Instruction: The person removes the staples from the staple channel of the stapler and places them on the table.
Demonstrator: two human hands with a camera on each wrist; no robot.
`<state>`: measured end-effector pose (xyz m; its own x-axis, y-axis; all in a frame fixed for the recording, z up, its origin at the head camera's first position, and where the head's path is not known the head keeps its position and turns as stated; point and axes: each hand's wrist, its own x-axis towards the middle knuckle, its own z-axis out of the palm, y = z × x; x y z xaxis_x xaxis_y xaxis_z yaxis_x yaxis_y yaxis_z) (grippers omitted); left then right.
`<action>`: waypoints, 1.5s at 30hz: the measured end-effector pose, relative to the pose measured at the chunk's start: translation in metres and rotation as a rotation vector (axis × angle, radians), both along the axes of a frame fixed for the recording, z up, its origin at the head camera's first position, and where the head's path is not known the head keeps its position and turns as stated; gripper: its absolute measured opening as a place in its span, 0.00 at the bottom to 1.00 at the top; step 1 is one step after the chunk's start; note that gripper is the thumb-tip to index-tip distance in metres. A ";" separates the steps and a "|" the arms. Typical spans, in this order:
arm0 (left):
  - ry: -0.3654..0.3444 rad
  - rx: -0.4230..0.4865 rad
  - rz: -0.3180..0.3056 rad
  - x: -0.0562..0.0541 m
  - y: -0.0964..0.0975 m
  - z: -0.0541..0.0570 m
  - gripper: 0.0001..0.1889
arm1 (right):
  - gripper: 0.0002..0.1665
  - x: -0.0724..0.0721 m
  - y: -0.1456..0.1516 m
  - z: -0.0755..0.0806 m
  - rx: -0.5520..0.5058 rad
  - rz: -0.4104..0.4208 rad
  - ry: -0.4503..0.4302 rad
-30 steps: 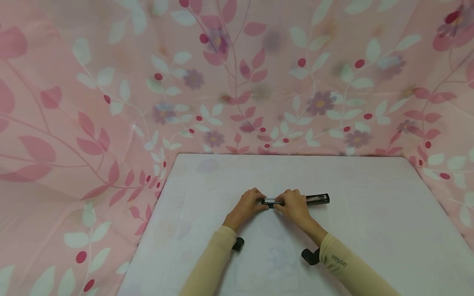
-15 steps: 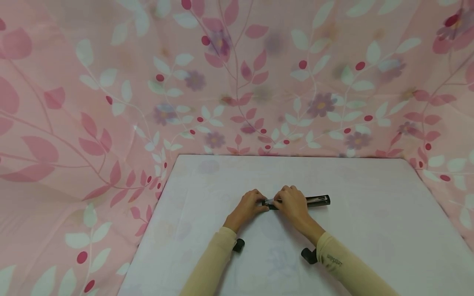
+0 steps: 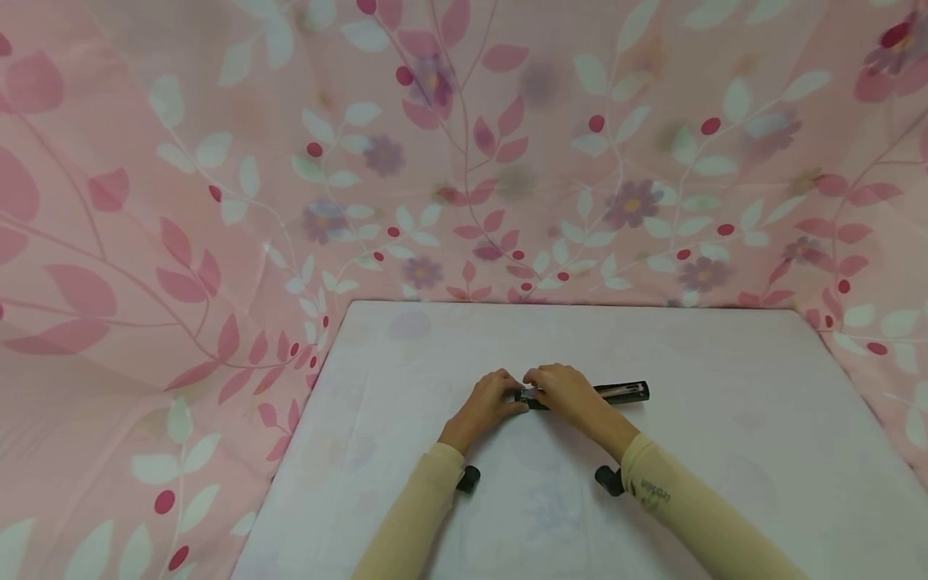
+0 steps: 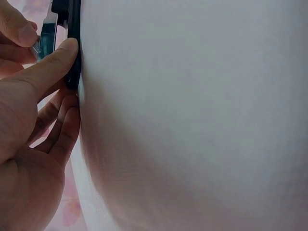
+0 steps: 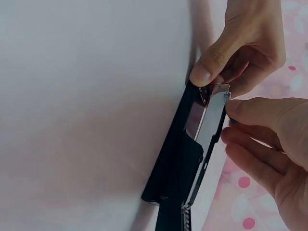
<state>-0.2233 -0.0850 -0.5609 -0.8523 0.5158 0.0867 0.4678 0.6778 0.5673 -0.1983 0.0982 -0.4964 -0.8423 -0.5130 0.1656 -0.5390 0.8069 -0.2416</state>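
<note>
A black stapler lies across the table, its top arm (image 3: 625, 392) swung open toward the right. In the right wrist view its black base (image 5: 168, 149) and the shiny metal staple channel (image 5: 209, 122) show side by side. My left hand (image 3: 484, 409) grips the left end of the base, with the thumb along its side in the left wrist view. My right hand (image 3: 573, 396) pinches at the front tip of the channel, close to the left hand's fingers. In the right wrist view a spring (image 5: 186, 220) shows along the opened arm.
The table (image 3: 420, 346) has a white cloth cover. Pink floral curtains (image 3: 464, 177) hang behind it and on both sides. A black wrist mount (image 3: 469, 478) sits under the left sleeve, another black mount (image 3: 609, 480) by the right sleeve.
My right hand has shifted left along the stapler to the channel's front tip, and its fingers have risen over it. The left hand and the stapler have stayed in place.
</note>
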 end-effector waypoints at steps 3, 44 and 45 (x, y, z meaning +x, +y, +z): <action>0.008 0.001 -0.005 -0.001 0.001 -0.001 0.14 | 0.11 -0.003 0.001 0.002 0.014 0.041 -0.011; -0.058 -0.002 0.035 0.005 0.003 0.005 0.17 | 0.09 0.035 0.077 0.019 -0.116 0.023 0.093; -0.057 -0.001 0.035 0.005 0.003 0.004 0.17 | 0.09 0.037 0.080 0.018 -0.118 0.023 0.098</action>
